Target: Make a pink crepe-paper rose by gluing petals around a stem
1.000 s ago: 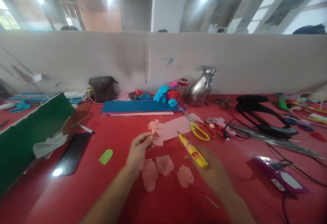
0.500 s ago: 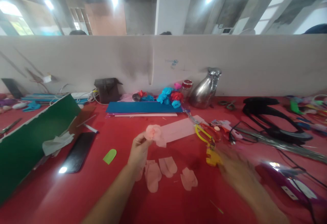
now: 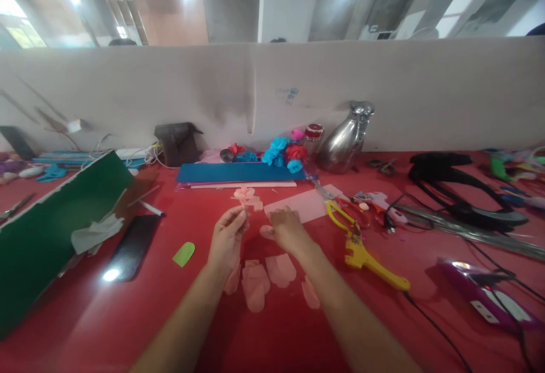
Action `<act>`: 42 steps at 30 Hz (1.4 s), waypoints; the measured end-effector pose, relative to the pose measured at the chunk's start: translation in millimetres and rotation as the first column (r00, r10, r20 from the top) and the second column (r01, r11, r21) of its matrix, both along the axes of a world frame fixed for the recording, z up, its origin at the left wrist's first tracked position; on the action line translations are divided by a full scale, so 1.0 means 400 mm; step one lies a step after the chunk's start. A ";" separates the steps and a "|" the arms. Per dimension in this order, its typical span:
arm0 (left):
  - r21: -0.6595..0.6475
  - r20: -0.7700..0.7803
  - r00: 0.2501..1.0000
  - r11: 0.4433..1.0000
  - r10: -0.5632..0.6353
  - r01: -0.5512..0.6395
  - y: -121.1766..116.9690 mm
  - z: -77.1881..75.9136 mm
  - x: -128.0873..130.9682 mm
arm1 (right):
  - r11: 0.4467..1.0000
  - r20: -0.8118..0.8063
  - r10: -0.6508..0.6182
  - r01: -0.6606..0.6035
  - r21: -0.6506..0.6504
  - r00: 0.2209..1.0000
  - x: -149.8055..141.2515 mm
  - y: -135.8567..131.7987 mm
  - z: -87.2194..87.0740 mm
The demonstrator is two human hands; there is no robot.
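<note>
The pale pink flower [image 3: 244, 193] is up at the middle of the scene, its thin, papery petals fanned and ruffled around the top, with one rounded flap reaching out to the right. It tapers downward into the left hand [image 3: 227, 234], whose thumb and fingers are pinched together on its base. Just to the right, the right hand [image 3: 287, 228] has its fingers curled in, a single pink petal [image 3: 267, 232] peeking out beside them; from here I can't tell whether it is gripped or merely lying underneath.

Nearer, between the forearms, loose rounded pink cutouts [image 3: 255, 289] lie flat on the red table [image 3: 183, 322], some overlapping. A pink paper strip [image 3: 313, 205] lies beyond the right hand, running right to the yellow-handled scissors [image 3: 336, 215]. The yellow glue gun [image 3: 374, 265] rests to the right. A green cutout [image 3: 184, 254] lies left. Farther back, blue and red flowers [image 3: 279, 151] sit behind a blue sheet [image 3: 238, 172].
</note>
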State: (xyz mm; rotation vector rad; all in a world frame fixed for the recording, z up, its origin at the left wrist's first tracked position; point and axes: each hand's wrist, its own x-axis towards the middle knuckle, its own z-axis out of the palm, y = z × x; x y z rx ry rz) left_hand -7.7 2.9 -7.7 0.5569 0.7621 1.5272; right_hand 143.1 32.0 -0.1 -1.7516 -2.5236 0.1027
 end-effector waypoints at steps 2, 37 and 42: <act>-0.013 0.008 1.000 1.000 -0.012 0.012 -0.001 0.002 0.001 | 1.000 0.000 -0.019 0.019 -0.003 1.000 0.003 -0.001 -0.006; -0.051 0.111 0.984 0.988 -0.139 0.145 -0.035 -0.011 0.050 | 0.958 -0.954 -0.149 0.200 -0.204 -0.258 -0.135 -0.091 -0.008; -0.064 0.106 0.985 0.987 -0.137 0.144 -0.038 -0.004 0.055 | 0.955 -0.949 -0.161 0.198 -0.219 -0.273 -0.137 -0.097 0.003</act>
